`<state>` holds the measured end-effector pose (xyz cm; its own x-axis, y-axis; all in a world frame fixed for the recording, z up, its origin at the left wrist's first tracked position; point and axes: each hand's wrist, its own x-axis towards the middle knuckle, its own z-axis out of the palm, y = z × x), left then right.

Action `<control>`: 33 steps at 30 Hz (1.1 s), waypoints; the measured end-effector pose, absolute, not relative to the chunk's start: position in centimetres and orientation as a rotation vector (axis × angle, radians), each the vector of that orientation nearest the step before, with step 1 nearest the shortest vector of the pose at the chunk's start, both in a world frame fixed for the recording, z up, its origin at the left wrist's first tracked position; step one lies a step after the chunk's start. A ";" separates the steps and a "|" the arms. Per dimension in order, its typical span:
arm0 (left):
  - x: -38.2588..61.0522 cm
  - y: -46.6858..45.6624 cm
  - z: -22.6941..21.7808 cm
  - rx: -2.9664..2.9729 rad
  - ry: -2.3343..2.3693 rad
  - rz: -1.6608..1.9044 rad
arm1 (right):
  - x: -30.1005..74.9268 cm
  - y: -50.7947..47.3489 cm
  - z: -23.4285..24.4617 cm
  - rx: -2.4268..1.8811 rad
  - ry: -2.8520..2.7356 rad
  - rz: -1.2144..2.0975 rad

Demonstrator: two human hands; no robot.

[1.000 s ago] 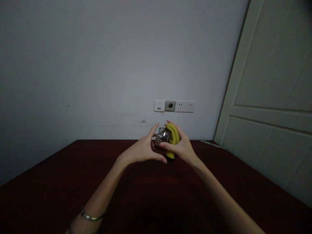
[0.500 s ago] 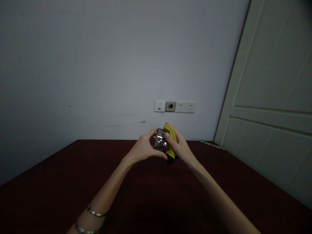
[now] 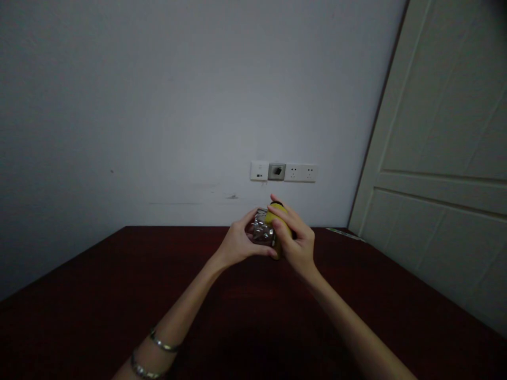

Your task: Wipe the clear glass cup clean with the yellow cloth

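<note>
Both my hands are raised together above the far part of a dark red-brown table (image 3: 99, 295). My right hand (image 3: 298, 243) is wrapped round a yellow banana-like thing (image 3: 278, 213), most of it hidden by my fingers. Crinkled silver foil (image 3: 262, 232) covers its left end, and my left hand (image 3: 237, 244) is closed on that foil with thumb and fingers. Thin bangles (image 3: 157, 348) sit on my left wrist.
A pale wall stands just behind the table, with a row of white sockets and switches (image 3: 283, 172) above my hands. A cream panelled door (image 3: 443, 158) fills the right side. A thin light strip (image 3: 344, 233) lies at the table's far right corner.
My left hand has closed from spread fingers onto the foil. My right hand has turned the yellow thing, so less of it shows and its dark lower tip is covered.
</note>
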<state>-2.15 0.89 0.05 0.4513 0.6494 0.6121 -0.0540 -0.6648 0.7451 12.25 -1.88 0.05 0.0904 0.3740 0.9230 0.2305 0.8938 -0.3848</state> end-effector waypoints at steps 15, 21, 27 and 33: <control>-2.5 1.0 -0.1 2.152 0.592 1.270 | 12.3 -2.1 0.4 -0.568 -1.443 0.251; -2.8 1.2 0.0 2.270 0.632 1.309 | 12.5 -1.2 0.3 -0.598 -1.365 0.445; -3.4 1.8 0.1 2.501 0.660 1.305 | 12.8 -0.7 0.3 -0.643 -1.378 0.517; -3.7 1.9 0.3 2.616 0.669 1.291 | 12.9 -2.4 0.7 -0.584 -1.686 0.145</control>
